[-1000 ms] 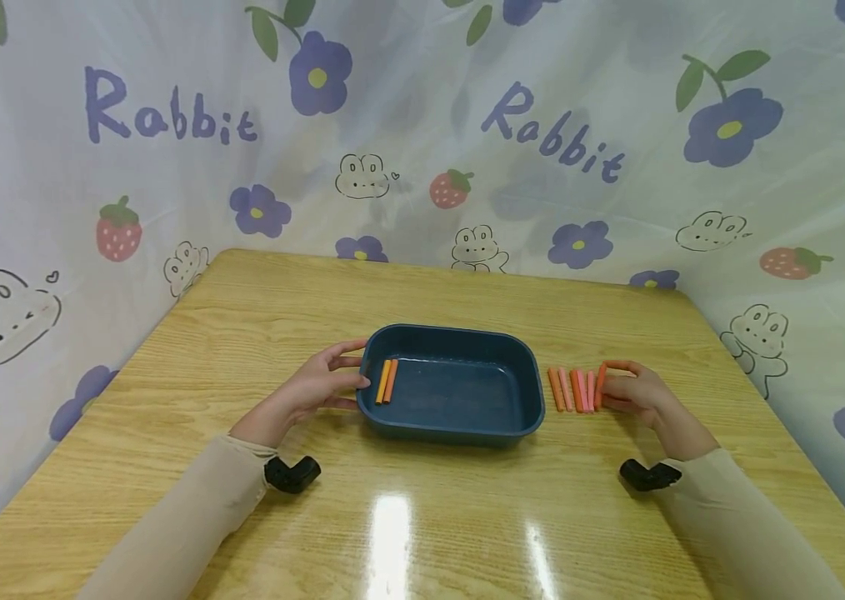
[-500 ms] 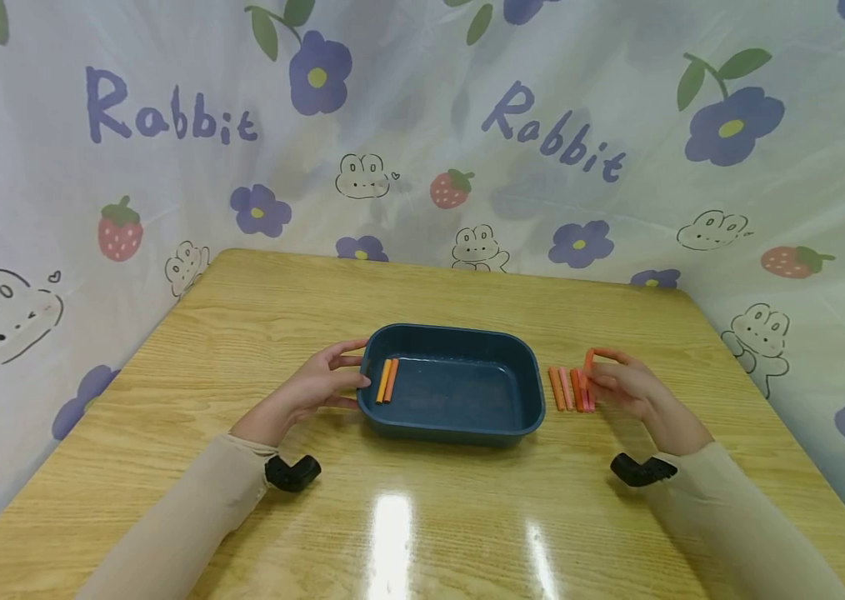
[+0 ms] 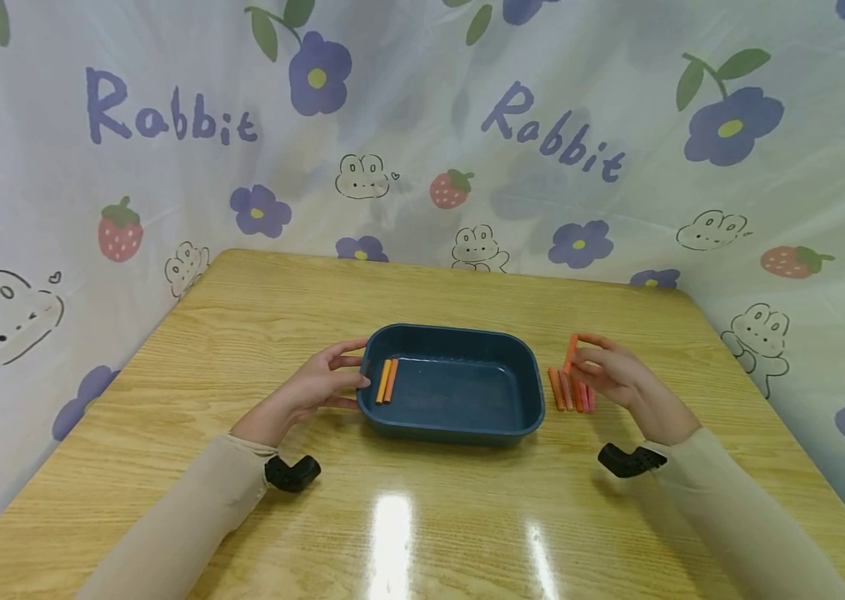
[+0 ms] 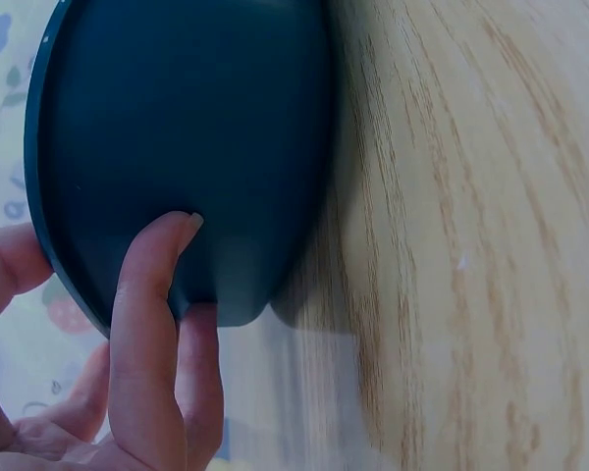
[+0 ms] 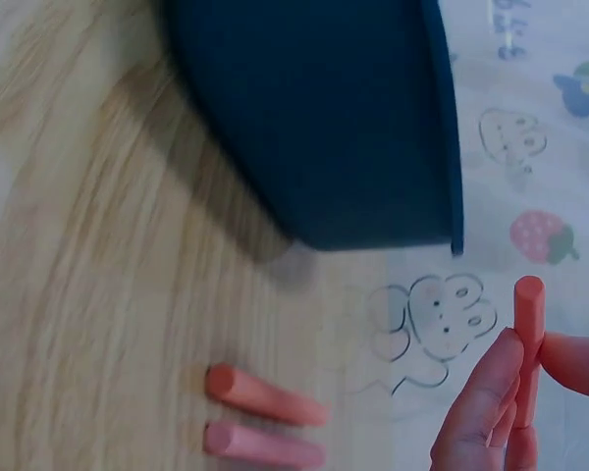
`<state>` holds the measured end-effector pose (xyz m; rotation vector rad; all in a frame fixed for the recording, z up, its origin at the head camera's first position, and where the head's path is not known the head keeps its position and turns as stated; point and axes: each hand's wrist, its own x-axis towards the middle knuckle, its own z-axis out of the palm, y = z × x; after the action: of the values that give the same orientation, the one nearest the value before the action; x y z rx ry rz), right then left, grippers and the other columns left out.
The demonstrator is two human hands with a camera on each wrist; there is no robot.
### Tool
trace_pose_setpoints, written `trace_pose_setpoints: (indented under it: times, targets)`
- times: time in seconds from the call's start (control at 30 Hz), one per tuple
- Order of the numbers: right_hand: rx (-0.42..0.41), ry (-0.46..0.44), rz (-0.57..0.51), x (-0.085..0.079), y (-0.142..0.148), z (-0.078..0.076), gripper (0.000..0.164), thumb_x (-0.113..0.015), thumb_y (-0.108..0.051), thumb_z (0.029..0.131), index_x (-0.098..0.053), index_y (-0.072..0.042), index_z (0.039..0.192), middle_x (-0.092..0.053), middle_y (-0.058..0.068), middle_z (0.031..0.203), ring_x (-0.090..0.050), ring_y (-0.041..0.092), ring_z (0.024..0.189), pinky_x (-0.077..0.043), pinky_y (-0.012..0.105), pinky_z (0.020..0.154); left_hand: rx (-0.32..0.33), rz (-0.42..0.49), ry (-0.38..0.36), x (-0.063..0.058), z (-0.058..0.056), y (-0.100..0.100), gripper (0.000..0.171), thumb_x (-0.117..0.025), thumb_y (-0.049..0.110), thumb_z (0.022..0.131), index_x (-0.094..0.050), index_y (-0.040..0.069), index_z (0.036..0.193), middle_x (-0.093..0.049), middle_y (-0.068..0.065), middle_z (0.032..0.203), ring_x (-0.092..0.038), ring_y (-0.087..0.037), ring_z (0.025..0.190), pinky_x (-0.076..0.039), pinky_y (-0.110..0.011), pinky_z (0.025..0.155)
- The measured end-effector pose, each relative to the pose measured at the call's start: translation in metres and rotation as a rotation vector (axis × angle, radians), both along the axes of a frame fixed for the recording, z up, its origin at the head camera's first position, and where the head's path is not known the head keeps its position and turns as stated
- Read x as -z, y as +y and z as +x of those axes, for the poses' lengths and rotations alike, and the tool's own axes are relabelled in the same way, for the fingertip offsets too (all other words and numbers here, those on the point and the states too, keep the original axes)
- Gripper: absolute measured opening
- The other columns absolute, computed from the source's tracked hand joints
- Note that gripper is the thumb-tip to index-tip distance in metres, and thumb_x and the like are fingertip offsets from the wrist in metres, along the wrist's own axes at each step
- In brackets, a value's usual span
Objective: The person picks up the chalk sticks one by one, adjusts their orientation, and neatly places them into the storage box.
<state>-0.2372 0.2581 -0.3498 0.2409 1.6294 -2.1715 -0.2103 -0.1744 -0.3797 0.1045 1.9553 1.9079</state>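
Note:
The dark blue basin [image 3: 452, 437] stands mid-table, with a yellow chalk stick [image 3: 383, 382] and an orange chalk stick [image 3: 391, 382] side by side at its left end. My left hand [image 3: 325, 377] holds that end; one digit reaches over the rim and the other fingers lie against the outer wall, as the left wrist view shows. Pinched between the thumb and fingertips of my right hand [image 3: 610, 371] is an orange-red chalk stick [image 5: 530, 306], raised and nearly upright. Beneath it, several orange and pink chalk sticks [image 3: 556, 389] lie in a row beside the basin, partly hidden by the hand.
The wooden table [image 3: 280, 308] runs back to a patterned curtain [image 3: 422, 125] behind and at both sides. Black devices [image 3: 292, 473] are worn at both wrists. Light glares off the front of the tabletop.
My right hand has lifted the orange-red chalk stick from the row's right end and carried it left over the other sticks. The left hand and the basin have stayed put.

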Motion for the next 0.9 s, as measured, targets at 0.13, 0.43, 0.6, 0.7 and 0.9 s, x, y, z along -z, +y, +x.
trace_pose_setpoints:
  times: [0.13, 0.43, 0.6, 0.7, 0.9]
  targets:
    - [-0.001, 0.009, -0.019, -0.005, -0.008, -0.001, 0.072, -0.048, 0.004, 0.093, -0.005, -0.005, 0.149, -0.048, 0.007, 0.103, -0.06, 0.012, 0.084, -0.051, 0.023, 0.078, 0.003, 0.003, 0.0, 0.0, 0.0, 0.0, 0.069, -0.058, 0.0, 0.088, -0.025, 0.009, 0.147, -0.03, -0.027, 0.14, -0.055, -0.039, 0.108, -0.055, -0.043, 0.074]
    - [-0.018, 0.017, -0.018, -0.016, -0.027, -0.007, 0.071, -0.048, 0.005, 0.092, -0.007, -0.005, 0.149, -0.041, 0.01, 0.109, -0.057, 0.013, 0.085, -0.051, 0.023, 0.078, 0.011, 0.011, -0.003, 0.0, 0.001, 0.0, 0.07, -0.059, 0.0, 0.088, -0.024, 0.009, 0.148, -0.029, -0.027, 0.141, -0.055, -0.039, 0.108, -0.055, -0.043, 0.074]
    - [-0.024, 0.004, -0.01, -0.023, -0.038, -0.011, 0.071, -0.046, 0.005, 0.093, -0.006, -0.007, 0.15, -0.04, 0.01, 0.114, -0.058, 0.012, 0.087, -0.05, 0.022, 0.079, 0.012, 0.013, -0.002, 0.0, 0.0, -0.001, 0.07, -0.059, 0.0, 0.088, -0.023, 0.009, 0.148, -0.029, -0.027, 0.141, -0.054, -0.039, 0.108, -0.055, -0.043, 0.074]
    - [-0.039, 0.01, 0.006, -0.026, -0.044, -0.012, 0.07, -0.045, 0.004, 0.094, -0.005, -0.007, 0.15, -0.035, 0.011, 0.122, -0.056, 0.012, 0.091, -0.049, 0.022, 0.082, 0.012, 0.01, -0.002, 0.0, 0.0, -0.001, 0.07, -0.06, 0.001, 0.088, -0.024, 0.009, 0.147, -0.03, -0.027, 0.141, -0.054, -0.039, 0.108, -0.055, -0.043, 0.074]
    - [-0.048, 0.01, -0.014, -0.031, -0.057, -0.017, 0.068, -0.043, 0.006, 0.094, -0.007, -0.007, 0.15, -0.031, 0.014, 0.133, -0.057, 0.013, 0.091, -0.049, 0.023, 0.085, 0.01, 0.004, -0.001, 0.0, 0.0, 0.0, 0.07, -0.06, 0.002, 0.088, -0.024, 0.009, 0.147, -0.03, -0.026, 0.141, -0.054, -0.04, 0.109, -0.055, -0.043, 0.074]
